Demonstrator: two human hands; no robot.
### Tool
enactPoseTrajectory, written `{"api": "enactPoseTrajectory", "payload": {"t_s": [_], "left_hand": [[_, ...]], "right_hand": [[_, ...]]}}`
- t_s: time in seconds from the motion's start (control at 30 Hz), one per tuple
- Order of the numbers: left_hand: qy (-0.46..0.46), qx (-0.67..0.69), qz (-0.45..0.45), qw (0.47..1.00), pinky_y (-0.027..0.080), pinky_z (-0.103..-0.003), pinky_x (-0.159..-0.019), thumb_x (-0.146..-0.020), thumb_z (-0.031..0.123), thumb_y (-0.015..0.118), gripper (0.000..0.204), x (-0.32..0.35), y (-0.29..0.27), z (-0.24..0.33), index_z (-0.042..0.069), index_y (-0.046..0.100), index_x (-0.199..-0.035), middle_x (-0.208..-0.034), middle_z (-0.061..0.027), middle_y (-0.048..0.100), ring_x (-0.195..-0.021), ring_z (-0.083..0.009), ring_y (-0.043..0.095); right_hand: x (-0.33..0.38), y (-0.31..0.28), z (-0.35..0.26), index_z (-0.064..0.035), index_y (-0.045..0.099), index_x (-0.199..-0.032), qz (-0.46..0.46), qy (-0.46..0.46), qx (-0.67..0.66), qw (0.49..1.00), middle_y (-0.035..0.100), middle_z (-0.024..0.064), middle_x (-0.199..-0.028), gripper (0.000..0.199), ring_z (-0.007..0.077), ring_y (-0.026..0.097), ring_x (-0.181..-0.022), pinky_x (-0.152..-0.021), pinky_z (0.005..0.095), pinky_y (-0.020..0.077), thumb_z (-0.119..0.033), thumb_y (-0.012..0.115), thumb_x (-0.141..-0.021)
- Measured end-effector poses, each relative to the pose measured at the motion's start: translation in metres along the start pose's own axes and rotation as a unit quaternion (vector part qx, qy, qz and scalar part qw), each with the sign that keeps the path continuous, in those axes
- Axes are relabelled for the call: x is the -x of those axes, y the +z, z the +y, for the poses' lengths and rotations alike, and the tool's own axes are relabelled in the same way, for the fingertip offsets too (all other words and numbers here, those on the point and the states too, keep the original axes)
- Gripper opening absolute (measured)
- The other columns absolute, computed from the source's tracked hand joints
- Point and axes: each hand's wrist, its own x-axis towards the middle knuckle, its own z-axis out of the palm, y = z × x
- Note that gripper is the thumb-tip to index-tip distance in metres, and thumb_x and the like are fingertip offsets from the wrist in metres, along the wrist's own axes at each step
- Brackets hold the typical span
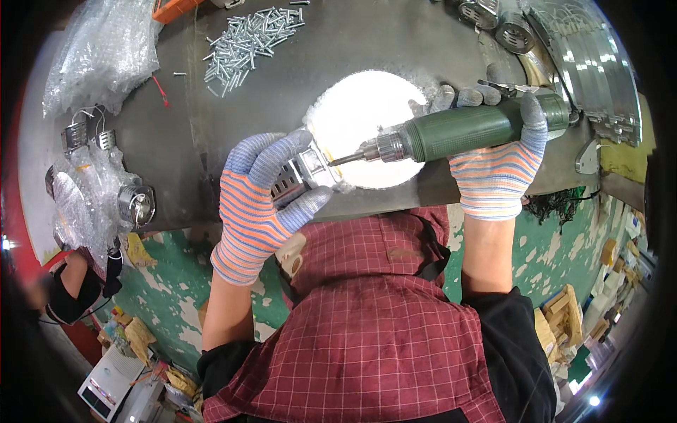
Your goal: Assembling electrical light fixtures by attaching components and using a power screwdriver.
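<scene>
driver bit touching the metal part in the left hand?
Touching. Head view: the bit tip of the green power screwdriver meets the small metal part gripped by the left hand, no visible gap.

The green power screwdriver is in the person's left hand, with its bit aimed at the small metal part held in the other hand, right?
Not quite. The head view shows the green power screwdriver gripped in the right hand, not the left. Its bit does point at the small metal part, which the left hand holds at the table edge.
</scene>
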Motion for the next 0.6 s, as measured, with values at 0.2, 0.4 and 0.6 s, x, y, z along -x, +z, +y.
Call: {"api": "enactPoseTrajectory", "payload": {"t_s": [0.2, 0.4, 0.6], "left_hand": [[-0.016, 0.004, -0.007, 1.000, 0.058, -0.029, -0.077, -0.072, 0.016, 0.087, 0.063, -0.001, 0.001, 0.003, 0.010, 0.060, -0.129, -0.119, -0.0089, 0.052, -0.099, -0.0197, 0.064], [-0.023, -0.003, 0.026, 0.999, 0.054, -0.040, -0.081, -0.067, 0.032, 0.088, 0.064, 0.000, 0.002, 0.002, 0.014, 0.065, -0.124, -0.111, -0.0117, 0.060, -0.092, -0.0291, 0.061], [-0.019, -0.066, 0.036, 0.997, 0.051, -0.043, -0.088, -0.067, 0.043, 0.086, 0.073, 0.004, 0.001, 0.004, 0.008, 0.062, -0.127, -0.113, -0.0123, 0.060, -0.102, -0.0314, 0.058]], "right_hand": [[-0.007, -0.013, 0.001, -0.0063, 0.064, -0.118, -0.039, 0.032, -0.029, 0.998, 0.069, 0.0077, -0.095, 0.039, 0.0280, 0.066, -0.091, -0.098, 0.0539, 0.0487, -0.033, 0.067, -0.090], [-0.003, 0.003, 0.007, -0.0054, 0.061, -0.105, -0.005, 0.012, 0.002, 1.000, 0.063, 0.0064, -0.090, 0.026, 0.0252, 0.061, -0.088, -0.091, 0.0429, 0.0516, -0.027, 0.067, -0.091], [-0.008, 0.001, 0.009, -0.0064, 0.062, -0.104, -0.018, 0.031, -0.008, 0.999, 0.065, 0.0072, -0.089, 0.024, 0.0253, 0.062, -0.085, -0.090, 0.0427, 0.0525, -0.027, 0.066, -0.091]]}}
